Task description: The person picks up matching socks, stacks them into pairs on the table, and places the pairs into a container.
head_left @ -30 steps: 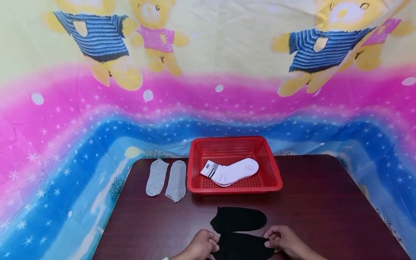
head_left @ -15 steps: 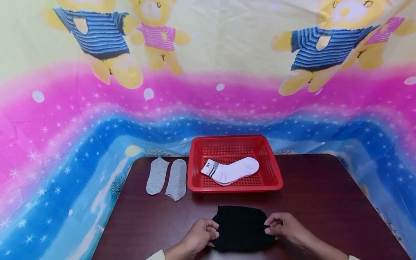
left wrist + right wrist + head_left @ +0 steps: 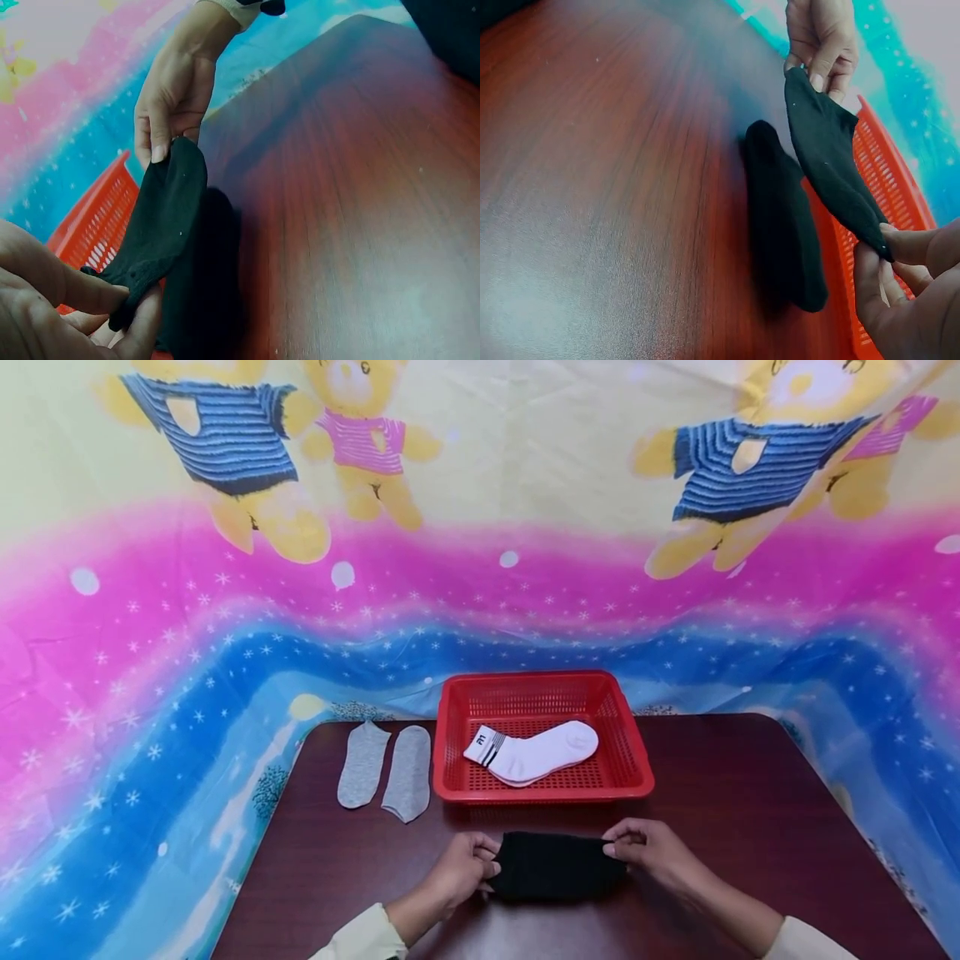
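Both hands hold a black ankle sock (image 3: 558, 864) stretched between them, raised off the table. My left hand (image 3: 461, 870) pinches its cuff end, with thumb and fingers on the fabric. At the toe end, the right hand (image 3: 654, 852) grips the sock between thumb and fingertips. Underneath, a second black sock (image 3: 780, 225) lies flat on the table; in the head view the held sock covers most of it. The left wrist view shows the held sock (image 3: 161, 210) hanging edge-on above the other one.
Behind the hands stands a red plastic basket (image 3: 637, 785) with white striped socks (image 3: 540, 756) in it. Two grey socks (image 3: 363, 767) lie side by side left of the basket. A printed bear curtain (image 3: 480, 585) closes off the back of the dark wooden table (image 3: 735, 793).
Both hands have moved away from the person, carrying the held black sock from the near side to over the second black sock. The basket and grey socks have stayed put.
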Demonstrator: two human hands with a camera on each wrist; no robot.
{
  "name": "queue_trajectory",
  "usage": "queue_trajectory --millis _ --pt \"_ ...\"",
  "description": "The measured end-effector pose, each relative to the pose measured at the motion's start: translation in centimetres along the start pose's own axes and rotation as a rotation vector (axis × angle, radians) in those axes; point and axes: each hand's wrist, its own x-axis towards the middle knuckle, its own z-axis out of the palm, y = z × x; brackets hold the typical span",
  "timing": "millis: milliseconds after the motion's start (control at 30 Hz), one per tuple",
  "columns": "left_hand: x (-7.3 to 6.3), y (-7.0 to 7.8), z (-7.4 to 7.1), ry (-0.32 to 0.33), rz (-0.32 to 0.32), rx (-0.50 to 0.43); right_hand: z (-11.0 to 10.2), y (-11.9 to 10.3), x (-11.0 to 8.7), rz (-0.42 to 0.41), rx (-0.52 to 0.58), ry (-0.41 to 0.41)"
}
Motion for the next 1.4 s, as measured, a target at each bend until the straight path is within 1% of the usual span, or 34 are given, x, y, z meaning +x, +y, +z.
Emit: queue_trajectory --millis 67,167,267,400,533,667,733,800,933,1000,1067,1133,1233,1333,1400 --pt "0.5 -0.2 0.0 0.003 -0.006 -0.012 0.1 0.2 0.5 0.018 -0.006 0.020" --pt "1.2 -0.7 0.0 0.022 -0.014 0.003 0.3 0.6 1.2 0.011 -0.006 0.034" --pt "1.8 -1.3 0.2 0.051 -0.012 0.028 0.5 1.2 1.6 -0.024 -0.012 0.033" --pt "2.4 -2.0 0.5 0.092 0.006 0.050 0.8 1.9 2.0 -0.062 -0.039 0.043" --pt "2.7 -2.4 0.9 0.118 0.021 0.072 1.2 2.6 2.6 -0.061 -0.111 0.103" --pt "2.9 -2.7 1.3 0.146 0.054 0.118 1.7 3.2 3.1 -0.047 -0.186 0.173" --pt "3.1 -2.9 1.4 0.166 0.090 0.175 1.9 3.4 3.4 -0.047 -0.222 0.198" --pt "3.3 -3.1 1.4 0.190 0.135 0.253 2.2 3.4 3.5 -0.039 -0.258 0.218" --pt "3.6 -3.5 1.5 0.246 0.237 0.466 2.5 3.7 3.6 -0.045 -0.325 0.250" --pt "3.6 -3.6 1.5 0.271 0.267 0.554 2.6 4.0 3.7 -0.062 -0.343 0.259" --pt "3.6 -3.6 1.5 0.281 0.273 0.611 2.6 4.1 3.7 -0.079 -0.354 0.264" --pt "3.5 -3.5 1.5 0.279 0.263 0.642 2.7 4.1 3.7 -0.093 -0.365 0.265" --pt "3.4 -3.2 1.5 0.263 0.241 0.646 2.8 3.9 3.7 -0.089 -0.374 0.261" --pt "3.4 -3.0 1.5 0.256 0.241 0.651 2.9 3.6 3.7 -0.046 -0.376 0.260" --pt "3.4 -3.0 1.6 0.254 0.253 0.669 2.9 3.4 3.7 -0.019 -0.397 0.245"
